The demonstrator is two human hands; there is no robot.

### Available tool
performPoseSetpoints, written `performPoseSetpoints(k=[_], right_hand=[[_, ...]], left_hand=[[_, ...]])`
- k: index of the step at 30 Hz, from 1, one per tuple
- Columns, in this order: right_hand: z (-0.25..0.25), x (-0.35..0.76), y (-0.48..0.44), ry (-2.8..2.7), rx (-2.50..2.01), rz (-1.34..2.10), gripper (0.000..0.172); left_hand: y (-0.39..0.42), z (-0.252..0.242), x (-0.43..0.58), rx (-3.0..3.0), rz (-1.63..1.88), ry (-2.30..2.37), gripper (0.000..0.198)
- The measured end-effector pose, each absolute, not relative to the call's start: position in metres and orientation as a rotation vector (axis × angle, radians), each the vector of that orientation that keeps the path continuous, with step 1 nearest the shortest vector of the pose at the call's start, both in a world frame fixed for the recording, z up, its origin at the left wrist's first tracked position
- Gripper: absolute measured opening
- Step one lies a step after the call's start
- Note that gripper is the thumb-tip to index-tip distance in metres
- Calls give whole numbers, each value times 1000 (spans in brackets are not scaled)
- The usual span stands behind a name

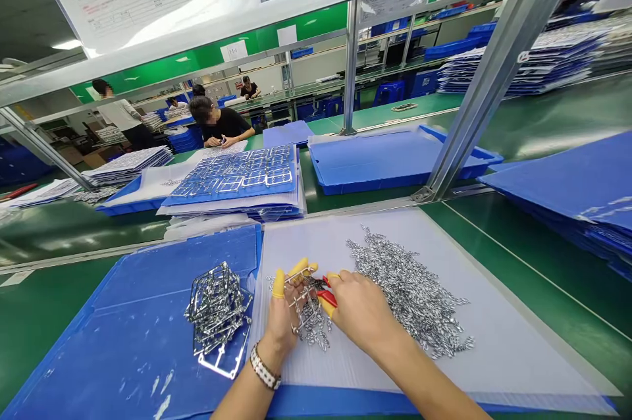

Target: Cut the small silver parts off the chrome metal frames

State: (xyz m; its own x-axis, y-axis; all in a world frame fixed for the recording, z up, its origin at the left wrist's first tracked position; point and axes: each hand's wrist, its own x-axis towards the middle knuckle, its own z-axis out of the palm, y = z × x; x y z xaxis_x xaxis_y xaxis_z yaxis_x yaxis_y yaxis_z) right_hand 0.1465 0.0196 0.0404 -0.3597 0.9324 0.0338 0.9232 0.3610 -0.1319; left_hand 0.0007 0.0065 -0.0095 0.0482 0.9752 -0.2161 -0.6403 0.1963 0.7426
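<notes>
Pinching a metal frame [300,288], left hand [282,321] meets right hand [360,308] clutching cutters [326,298] beside frame-filled blue tray [133,341].

Cutter [328,299] mostly behind right hand [363,311]

Upright silver metal frame [301,291]; red-handled cutters [326,297].

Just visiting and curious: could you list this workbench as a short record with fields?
left side: left hand, yellow finger covers, holds a thin silvery metal frame
right side: right hand grips a red-handled cutter at that frame
on the right: heap of small shiny metal pieces on a white plastic sheet
on the left: tangled pile of silvery wire frames on a blue plastic tray
</notes>
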Motion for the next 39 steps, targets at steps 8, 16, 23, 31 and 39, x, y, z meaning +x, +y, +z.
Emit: performPoseSetpoints(k=[8,16,23,31,39], right_hand=[[37,156,15,-2524,-1688,208,26],[35,154,10,-2527,-1696,307,26],[35,155,12,-2517,-1677,263,25],[26,154,3,-2519,-1666,266,24],[25,155,2,-2507,-1675,226,25]], left_hand=[[13,-6,-7,362,1329,742,60],[11,-5,-5,364,1363,725,58],[11,-5,-5,402,1361,733,56],[13,-3,-8,358,1383,726,59],[13,-1,-7,388,1387,731,58]])
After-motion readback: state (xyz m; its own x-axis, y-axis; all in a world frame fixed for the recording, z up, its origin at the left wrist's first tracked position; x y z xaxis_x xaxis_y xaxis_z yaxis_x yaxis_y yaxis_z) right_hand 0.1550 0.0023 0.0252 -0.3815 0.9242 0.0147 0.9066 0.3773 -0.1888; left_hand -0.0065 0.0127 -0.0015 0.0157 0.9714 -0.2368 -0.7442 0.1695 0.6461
